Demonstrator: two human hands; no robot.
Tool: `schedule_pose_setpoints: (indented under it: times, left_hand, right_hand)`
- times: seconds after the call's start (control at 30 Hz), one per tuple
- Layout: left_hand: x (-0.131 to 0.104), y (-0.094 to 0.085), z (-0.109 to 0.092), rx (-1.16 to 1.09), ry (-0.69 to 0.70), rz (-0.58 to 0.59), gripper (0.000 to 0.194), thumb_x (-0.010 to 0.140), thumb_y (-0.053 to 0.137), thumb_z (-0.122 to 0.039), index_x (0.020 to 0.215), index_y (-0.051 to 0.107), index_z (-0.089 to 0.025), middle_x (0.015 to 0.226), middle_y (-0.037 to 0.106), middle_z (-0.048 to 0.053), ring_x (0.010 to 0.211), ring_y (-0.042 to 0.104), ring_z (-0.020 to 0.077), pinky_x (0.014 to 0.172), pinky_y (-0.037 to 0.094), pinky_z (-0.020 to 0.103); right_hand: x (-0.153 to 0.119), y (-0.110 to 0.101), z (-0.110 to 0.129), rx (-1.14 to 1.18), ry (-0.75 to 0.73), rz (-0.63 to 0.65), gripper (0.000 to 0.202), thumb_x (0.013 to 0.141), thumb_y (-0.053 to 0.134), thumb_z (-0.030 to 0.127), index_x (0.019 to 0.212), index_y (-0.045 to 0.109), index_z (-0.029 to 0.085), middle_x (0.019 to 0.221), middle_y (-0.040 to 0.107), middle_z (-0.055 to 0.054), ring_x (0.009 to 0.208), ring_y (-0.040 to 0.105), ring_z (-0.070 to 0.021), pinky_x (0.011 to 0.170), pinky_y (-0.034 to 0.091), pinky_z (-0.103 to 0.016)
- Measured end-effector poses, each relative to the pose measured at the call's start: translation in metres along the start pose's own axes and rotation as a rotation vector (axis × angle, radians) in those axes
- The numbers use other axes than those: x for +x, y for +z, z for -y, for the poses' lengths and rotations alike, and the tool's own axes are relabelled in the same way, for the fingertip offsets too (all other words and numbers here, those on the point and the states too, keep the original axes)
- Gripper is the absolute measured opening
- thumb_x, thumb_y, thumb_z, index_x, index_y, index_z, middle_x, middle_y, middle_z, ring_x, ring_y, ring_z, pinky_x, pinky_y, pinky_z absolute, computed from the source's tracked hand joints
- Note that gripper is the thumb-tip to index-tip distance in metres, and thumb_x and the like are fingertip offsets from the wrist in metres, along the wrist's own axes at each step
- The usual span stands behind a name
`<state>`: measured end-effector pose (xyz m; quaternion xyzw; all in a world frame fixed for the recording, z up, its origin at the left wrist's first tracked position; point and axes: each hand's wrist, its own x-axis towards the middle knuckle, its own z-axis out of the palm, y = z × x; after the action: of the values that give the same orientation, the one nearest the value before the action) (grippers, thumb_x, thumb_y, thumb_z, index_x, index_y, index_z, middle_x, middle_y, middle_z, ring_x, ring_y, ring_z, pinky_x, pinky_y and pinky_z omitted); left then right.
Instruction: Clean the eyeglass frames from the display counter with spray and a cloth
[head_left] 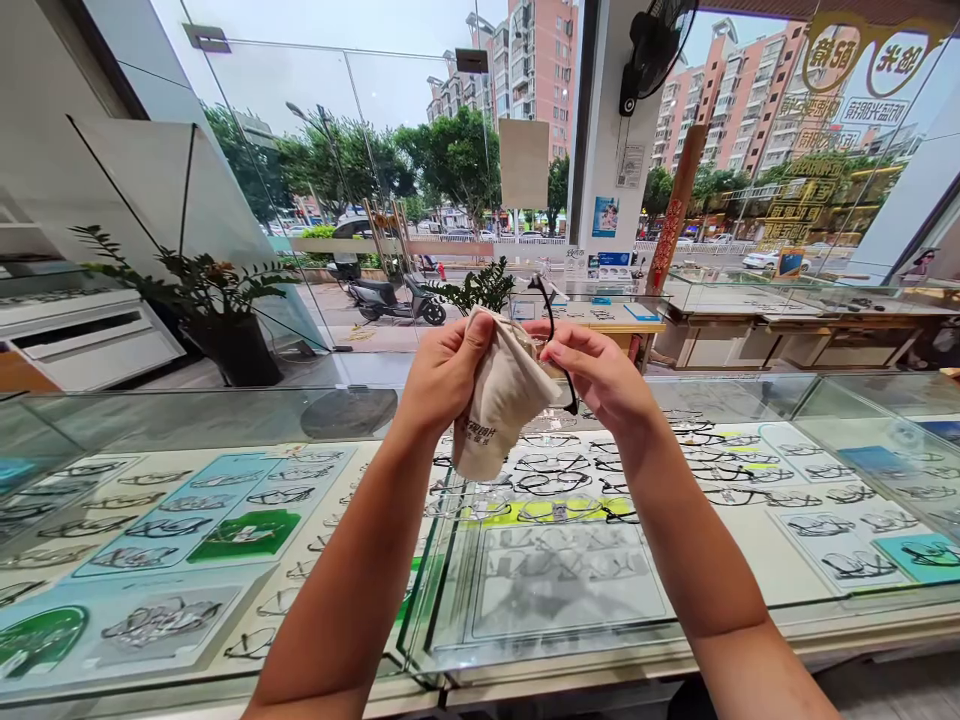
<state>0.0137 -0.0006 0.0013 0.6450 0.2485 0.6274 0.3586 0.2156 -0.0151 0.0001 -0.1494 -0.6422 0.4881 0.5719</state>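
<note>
Midair above the counter (pixel 562 655), left fingers (pixel 478 337) clamp the cloth's (pixel 508 402) edge, right fingers (pixel 568 355) pinch eyeglasses (pixel 573 404).

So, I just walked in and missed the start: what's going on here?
A person's left hand holds a pale cloth with dark lettering, while the right hand holds a pair of glasses with a dark temple. The cloth hangs down in front of the glasses and hides part of them. Both hands are raised above a glass counter in which many frames are laid out in rows.
</note>
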Motion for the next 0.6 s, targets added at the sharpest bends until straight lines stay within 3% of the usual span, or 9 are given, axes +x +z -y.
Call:
schedule_pose_setpoints:
  times: [0.1, 0.17, 0.3, 0.47, 0.6]
  left_hand:
    - [0.000, -0.002, -0.004, 0.003, -0.001, 0.009, 0.055, 0.087, 0.076, -0.071, 0.080, 0.076, -0.016, 0.072, 0.071, 0.005, 0.062, 0.060, 0.0156, 0.055, 0.046, 0.025]
    - [0.000, -0.002, -0.006, 0.007, 0.006, 0.000, 0.055, 0.085, 0.078, -0.071, 0.077, 0.074, -0.016, 0.070, 0.069, 0.004, 0.060, 0.057, 0.0146, 0.054, 0.044, 0.025]
    - [-0.001, -0.003, -0.012, -0.026, -0.016, 0.054, 0.051, 0.083, 0.084, -0.065, 0.074, 0.070, -0.016, 0.065, 0.062, 0.001, 0.055, 0.049, 0.0112, 0.051, 0.039, 0.023]
    - [-0.001, -0.007, -0.016, -0.070, -0.115, 0.243, 0.045, 0.072, 0.096, -0.051, 0.088, 0.073, -0.016, 0.073, 0.067, 0.001, 0.059, 0.055, 0.0110, 0.055, 0.046, 0.021]
    - [-0.001, -0.002, -0.009, -0.042, -0.068, 0.210, 0.050, 0.062, 0.102, -0.044, 0.094, 0.074, -0.017, 0.082, 0.072, 0.002, 0.065, 0.059, 0.0126, 0.058, 0.048, 0.021]
  right_hand:
    - [0.000, -0.003, -0.002, -0.015, 0.056, 0.088, 0.020, 0.086, 0.085, 0.041, 0.075, 0.077, 0.025, 0.114, 0.076, -0.002, 0.112, 0.067, -0.0190, 0.098, 0.051, -0.031]
    - [0.000, -0.003, -0.003, -0.015, 0.106, 0.131, 0.022, 0.085, 0.086, 0.040, 0.074, 0.076, 0.024, 0.104, 0.073, -0.001, 0.098, 0.066, -0.0161, 0.088, 0.052, -0.027]
    - [0.001, -0.001, -0.005, 0.035, 0.198, 0.129, 0.025, 0.081, 0.089, 0.041, 0.073, 0.074, 0.023, 0.080, 0.066, 0.002, 0.073, 0.056, -0.0123, 0.069, 0.046, -0.024]
    - [0.002, -0.002, -0.004, 0.053, 0.240, 0.056, 0.030, 0.076, 0.092, 0.042, 0.072, 0.071, 0.021, 0.075, 0.066, 0.002, 0.068, 0.052, -0.0115, 0.063, 0.042, -0.023]
    - [0.002, 0.000, -0.004, 0.077, 0.285, 0.097, 0.035, 0.075, 0.093, 0.043, 0.073, 0.069, 0.019, 0.073, 0.063, 0.002, 0.065, 0.049, -0.0106, 0.060, 0.039, -0.023]
